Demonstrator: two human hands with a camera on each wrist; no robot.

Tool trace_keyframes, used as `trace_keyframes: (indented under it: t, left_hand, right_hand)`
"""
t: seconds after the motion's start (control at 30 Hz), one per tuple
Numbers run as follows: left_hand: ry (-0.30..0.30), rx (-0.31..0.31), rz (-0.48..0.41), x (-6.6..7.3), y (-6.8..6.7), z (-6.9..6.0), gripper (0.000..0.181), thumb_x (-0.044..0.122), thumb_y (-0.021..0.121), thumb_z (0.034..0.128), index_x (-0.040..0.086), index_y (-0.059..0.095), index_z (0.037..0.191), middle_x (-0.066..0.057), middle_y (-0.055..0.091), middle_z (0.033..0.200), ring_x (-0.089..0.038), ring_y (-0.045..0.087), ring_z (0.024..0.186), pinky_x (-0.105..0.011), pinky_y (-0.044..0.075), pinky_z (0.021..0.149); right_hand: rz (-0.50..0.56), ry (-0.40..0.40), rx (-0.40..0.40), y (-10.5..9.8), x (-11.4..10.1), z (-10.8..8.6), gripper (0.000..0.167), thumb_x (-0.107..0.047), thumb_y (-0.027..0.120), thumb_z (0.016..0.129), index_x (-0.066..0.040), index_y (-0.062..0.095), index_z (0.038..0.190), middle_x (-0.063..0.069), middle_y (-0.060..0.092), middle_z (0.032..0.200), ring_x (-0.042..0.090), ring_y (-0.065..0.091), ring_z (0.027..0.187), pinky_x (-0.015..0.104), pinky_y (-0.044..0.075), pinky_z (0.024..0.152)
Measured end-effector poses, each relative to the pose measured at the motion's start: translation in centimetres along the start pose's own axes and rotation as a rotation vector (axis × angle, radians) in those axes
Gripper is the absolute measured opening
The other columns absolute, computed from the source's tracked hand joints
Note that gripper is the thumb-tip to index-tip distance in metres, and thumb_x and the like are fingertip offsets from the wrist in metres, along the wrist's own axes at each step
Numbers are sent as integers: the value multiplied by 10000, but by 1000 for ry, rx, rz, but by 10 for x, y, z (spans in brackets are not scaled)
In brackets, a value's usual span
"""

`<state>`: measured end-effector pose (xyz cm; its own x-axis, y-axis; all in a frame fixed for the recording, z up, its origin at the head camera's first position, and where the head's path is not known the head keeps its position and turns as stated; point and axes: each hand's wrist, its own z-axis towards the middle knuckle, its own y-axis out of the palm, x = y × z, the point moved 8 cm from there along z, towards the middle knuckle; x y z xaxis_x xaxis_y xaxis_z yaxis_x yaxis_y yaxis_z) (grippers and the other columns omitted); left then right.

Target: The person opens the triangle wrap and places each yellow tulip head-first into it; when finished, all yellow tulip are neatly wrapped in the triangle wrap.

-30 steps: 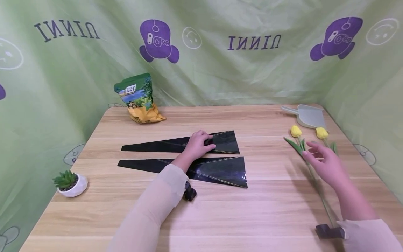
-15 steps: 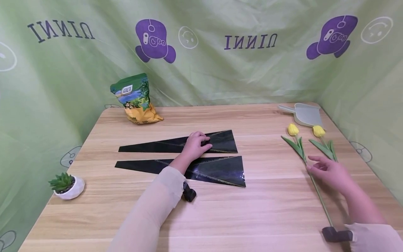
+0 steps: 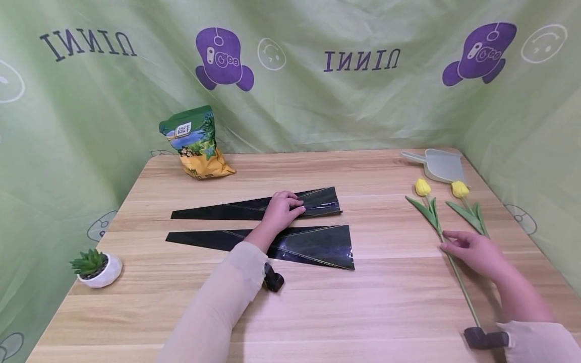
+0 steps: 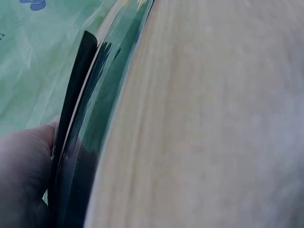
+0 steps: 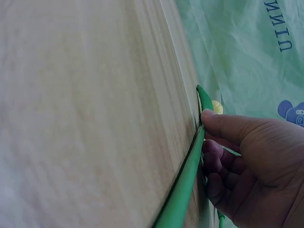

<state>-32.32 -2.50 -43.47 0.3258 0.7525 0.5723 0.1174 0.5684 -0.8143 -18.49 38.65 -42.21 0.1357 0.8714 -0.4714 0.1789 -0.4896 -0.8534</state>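
Note:
My left hand (image 3: 280, 210) pinches the near edge of the upper black flower sleeve (image 3: 324, 200), a long, glossy, tapered piece. That edge curls up off the table; in the left wrist view the raised sleeve (image 4: 78, 109) stands beside the thumb. Nearer lies a second black flower sleeve (image 3: 317, 246), flat and partly under the forearm. At the right, my right hand (image 3: 474, 252) holds the stem of a yellow artificial tulip (image 3: 423, 187) between thumb and fingertips. In the right wrist view the thumb meets the green stem (image 5: 187, 175) just below the leaf. Another yellow tulip (image 3: 460, 189) lies alongside, its stem hidden behind the hand.
A pale dustpan (image 3: 444, 165) lies at the back right corner, close to the tulip heads. At the back left stands a green and yellow snack bag (image 3: 199, 143). A white-potted succulent (image 3: 100, 272) sits near the left edge. Green curtain (image 3: 290, 111) surrounds the wooden table.
My right hand has come down and back along the tulip and now pinches its stem. The near edge of the upper sleeve has been lifted by my left hand.

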Motion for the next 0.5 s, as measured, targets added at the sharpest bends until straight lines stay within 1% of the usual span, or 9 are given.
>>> trace_keyframes:
  t: [0.1, 0.2, 0.4, 0.5]
  left_hand:
    - [2, 16, 2, 1, -1, 0, 264, 282, 668, 938, 111, 753, 1119, -66, 639, 1258, -267, 515, 1235, -398, 414, 1076]
    - [-2, 32, -9, 1, -1, -1, 245, 275, 669, 937, 106, 765, 1087, -67, 649, 1239, -265, 524, 1226, -398, 422, 1069]
    - [-2, 48, -14, 0, -1, -2, 313, 289, 688, 922, 80, 733, 1151, -89, 627, 1278, -274, 509, 1263, -412, 379, 1114]
    - [4, 47, 0, 0, -1, -2, 321, 291, 688, 923, 82, 728, 1163, -88, 627, 1283, -272, 507, 1269, -408, 375, 1120]
  right_hand:
    - [-8, 0, 0, -1, -1, 1, 648, -401, 572, 981, 127, 476, 1344, 303, 646, 1083, 440, 600, 1003, 584, 457, 829]
    - [-19, 4, 8, -1, -2, 2, 640, -393, 577, 980, 131, 483, 1334, 303, 650, 1072, 441, 599, 991, 585, 458, 829]
    - [-20, 27, 20, -1, -3, 5, 628, -371, 582, 980, 147, 484, 1321, 328, 639, 1085, 456, 593, 991, 575, 461, 821]
    - [-17, 47, 19, -1, -2, 6, 633, -369, 588, 975, 150, 480, 1321, 324, 638, 1071, 428, 596, 959, 554, 466, 800]
